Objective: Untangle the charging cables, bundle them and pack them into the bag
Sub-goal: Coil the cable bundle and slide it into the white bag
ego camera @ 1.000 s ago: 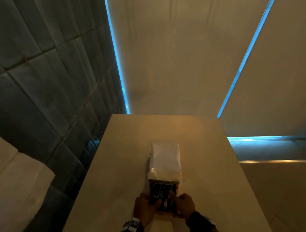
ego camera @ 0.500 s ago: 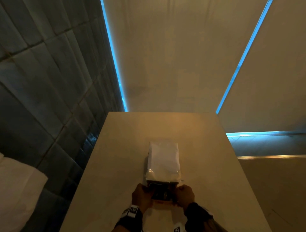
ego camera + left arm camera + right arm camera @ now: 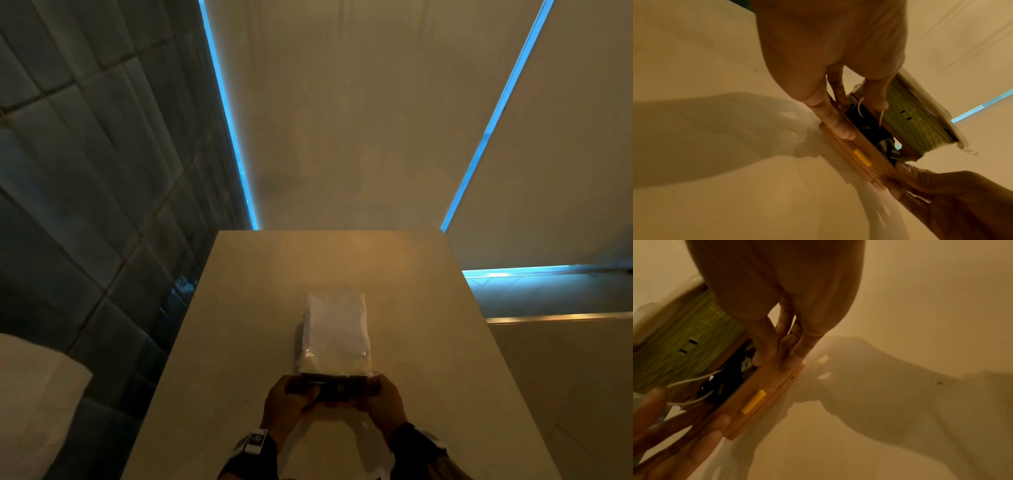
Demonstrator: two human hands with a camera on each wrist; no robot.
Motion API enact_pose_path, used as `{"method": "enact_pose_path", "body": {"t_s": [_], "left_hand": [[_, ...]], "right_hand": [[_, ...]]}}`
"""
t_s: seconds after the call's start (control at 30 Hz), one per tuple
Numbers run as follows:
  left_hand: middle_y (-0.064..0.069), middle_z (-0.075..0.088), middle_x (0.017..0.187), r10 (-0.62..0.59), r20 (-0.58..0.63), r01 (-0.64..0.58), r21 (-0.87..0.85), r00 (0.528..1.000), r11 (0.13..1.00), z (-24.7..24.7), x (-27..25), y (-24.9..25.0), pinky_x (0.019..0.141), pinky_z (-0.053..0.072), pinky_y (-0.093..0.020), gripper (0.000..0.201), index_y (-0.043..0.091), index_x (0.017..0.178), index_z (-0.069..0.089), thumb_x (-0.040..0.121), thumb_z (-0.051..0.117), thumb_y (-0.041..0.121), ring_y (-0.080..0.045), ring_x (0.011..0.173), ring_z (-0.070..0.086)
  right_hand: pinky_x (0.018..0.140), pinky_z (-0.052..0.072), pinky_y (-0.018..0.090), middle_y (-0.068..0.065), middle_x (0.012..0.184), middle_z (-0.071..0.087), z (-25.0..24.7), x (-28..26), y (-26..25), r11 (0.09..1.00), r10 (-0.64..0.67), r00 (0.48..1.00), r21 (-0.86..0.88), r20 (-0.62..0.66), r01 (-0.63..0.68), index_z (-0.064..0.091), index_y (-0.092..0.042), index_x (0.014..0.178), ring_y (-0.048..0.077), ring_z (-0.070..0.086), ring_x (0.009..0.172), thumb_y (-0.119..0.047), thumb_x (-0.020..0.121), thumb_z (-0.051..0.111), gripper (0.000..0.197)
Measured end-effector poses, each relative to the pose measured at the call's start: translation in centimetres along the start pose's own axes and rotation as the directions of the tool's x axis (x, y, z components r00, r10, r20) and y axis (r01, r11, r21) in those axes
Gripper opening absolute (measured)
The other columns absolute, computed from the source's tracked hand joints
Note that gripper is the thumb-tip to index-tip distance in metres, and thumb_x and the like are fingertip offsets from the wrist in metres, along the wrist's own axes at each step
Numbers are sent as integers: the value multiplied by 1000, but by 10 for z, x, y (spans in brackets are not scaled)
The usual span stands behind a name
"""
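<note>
The bag (image 3: 334,392) lies on the beige table (image 3: 411,308) near its front edge, its dark mouth a narrow strip. My left hand (image 3: 291,401) grips the mouth's left end and my right hand (image 3: 382,397) grips its right end. In the left wrist view, left fingers (image 3: 830,120) lie along the tan rim with a yellow tab (image 3: 862,158), and the thumb holds the opposite rim. Between the rims sit black cables (image 3: 865,125) and a white cable (image 3: 859,105). The right wrist view shows my right fingers (image 3: 764,352) on the same rim beside the black cables (image 3: 723,378).
A white plastic-wrapped package (image 3: 334,332) lies right behind the bag, touching it; its greenish ribbed end (image 3: 916,123) shows in the wrist views. A dark tiled wall (image 3: 85,205) runs along the left, with a white cloth (image 3: 30,394) below it. Bare tabletop lies on both sides.
The bag's mouth has narrowed from a wide opening showing the coiled cables to a thin dark strip. Both hands have stayed on its ends and drawn the rims together.
</note>
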State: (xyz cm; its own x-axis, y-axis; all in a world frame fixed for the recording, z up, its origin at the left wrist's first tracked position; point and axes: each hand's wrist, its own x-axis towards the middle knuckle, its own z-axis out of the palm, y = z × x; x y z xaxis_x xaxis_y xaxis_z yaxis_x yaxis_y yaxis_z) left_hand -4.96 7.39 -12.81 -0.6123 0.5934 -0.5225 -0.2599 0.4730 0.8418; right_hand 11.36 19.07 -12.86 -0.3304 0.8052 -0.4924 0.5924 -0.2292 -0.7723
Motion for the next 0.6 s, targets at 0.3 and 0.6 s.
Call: {"method": "enact_pose_path", "body": {"t_s": [0.3,0.6], "left_hand": [[5,64,82,59,-94,-27,311,994,950,2,6,7,74,53,-29,15,27,82,60,77,74,28,-19,82,63],[-10,65,94,34,-172,36,390,985,920,10,19,11,50,49,-23,15,21,78,52,83,63,11,-23,74,60]], "right_hand": [[88,54,41,4,95,69,3,2,5,999,-27,999,-18,-18,27,66,-14,98,22,65,90,-17,68,82,34],[79,38,21,-7,98,58,-5,-6,-1,988,-137,990,-72,38,140,56,-19,106,14,55,97,-25,73,82,43]]}}
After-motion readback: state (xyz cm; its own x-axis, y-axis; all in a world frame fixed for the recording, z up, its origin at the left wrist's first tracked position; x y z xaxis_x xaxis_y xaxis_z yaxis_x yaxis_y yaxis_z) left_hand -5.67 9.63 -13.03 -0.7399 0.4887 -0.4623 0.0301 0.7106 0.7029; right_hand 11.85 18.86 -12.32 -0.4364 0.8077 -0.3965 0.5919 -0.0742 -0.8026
